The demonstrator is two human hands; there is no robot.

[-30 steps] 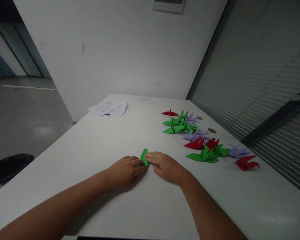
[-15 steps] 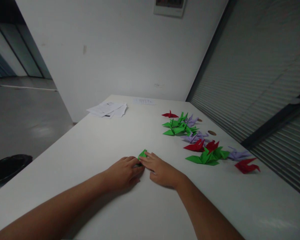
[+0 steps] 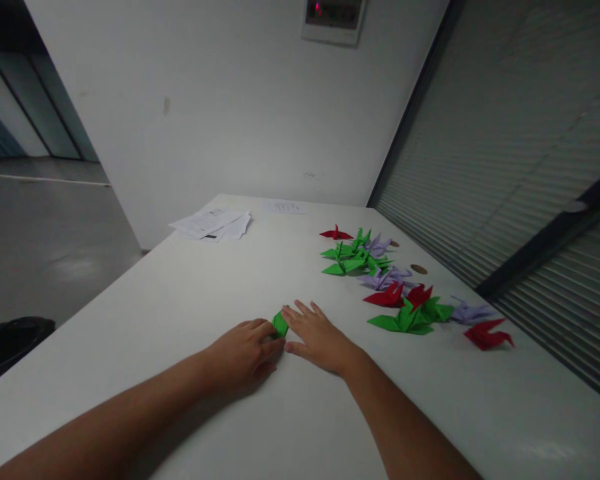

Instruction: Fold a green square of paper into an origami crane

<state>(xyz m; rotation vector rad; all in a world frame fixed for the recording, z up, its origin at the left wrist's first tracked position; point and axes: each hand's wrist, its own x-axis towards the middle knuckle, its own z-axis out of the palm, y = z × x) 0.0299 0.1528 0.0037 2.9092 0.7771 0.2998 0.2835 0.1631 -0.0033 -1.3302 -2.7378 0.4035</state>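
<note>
A small folded piece of green paper lies on the white table between my two hands. My left hand rests on the table with its fingertips pinching the near edge of the green paper. My right hand lies flat beside and partly over the paper, fingers stretched out and spread, pressing down on it. Most of the paper is hidden under the fingers.
Several folded paper cranes, green, purple and red, lie in a row along the right side of the table. A stack of white sheets sits at the far left. A slatted wall runs along the right.
The green paper stood up between my fingertips; now it lies lower. My right hand has opened from a pinch and flattened over it. The left hand has barely moved.
</note>
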